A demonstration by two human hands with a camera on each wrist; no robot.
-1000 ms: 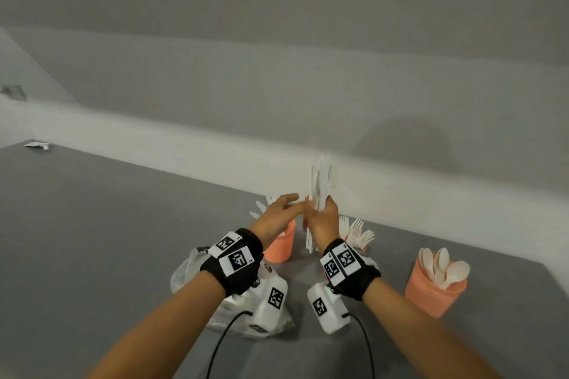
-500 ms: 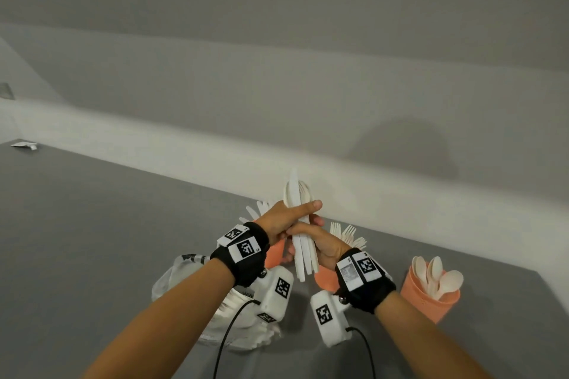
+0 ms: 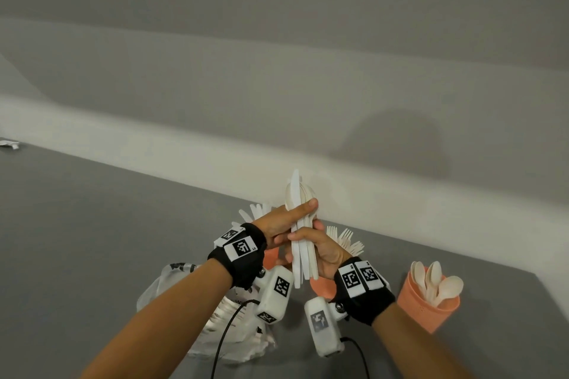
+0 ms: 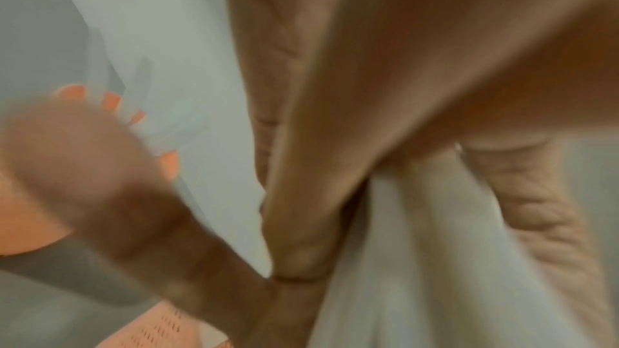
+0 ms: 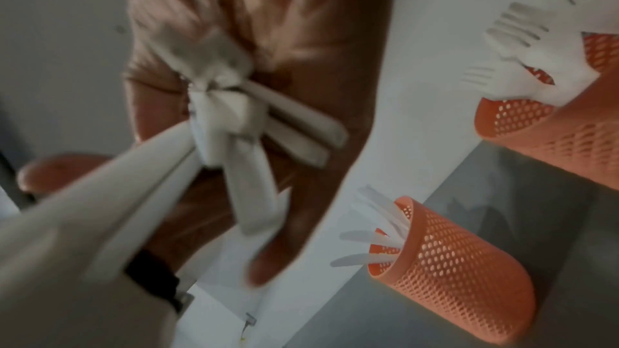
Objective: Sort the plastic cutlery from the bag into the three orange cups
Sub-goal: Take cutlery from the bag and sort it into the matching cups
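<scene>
Both hands hold one upright bundle of white plastic cutlery (image 3: 300,243), knives and spoons mixed, above the cups. My left hand (image 3: 289,218) pinches it, index finger laid across the top. My right hand (image 3: 312,241) grips it lower down, fingers curled round the handles (image 5: 254,126). The left orange cup (image 3: 272,257), holding knives (image 5: 371,242), is mostly hidden behind my left wrist. Forks (image 3: 345,240) stand in the middle cup (image 3: 321,288) and spoons in the right cup (image 3: 428,304). The plastic bag (image 3: 184,295) lies under my left forearm. The left wrist view is blurred, showing fingers over white cutlery (image 4: 435,261).
The cups stand on a grey surface (image 3: 92,240) close to a white wall base (image 3: 154,148). A small white scrap (image 3: 9,144) lies far left. Wrist camera cables (image 3: 224,332) hang below both wrists.
Both hands have drawn the bundle lower and nearer to me. My left index finger now lies across the bundle instead of meeting the right hand at its base.
</scene>
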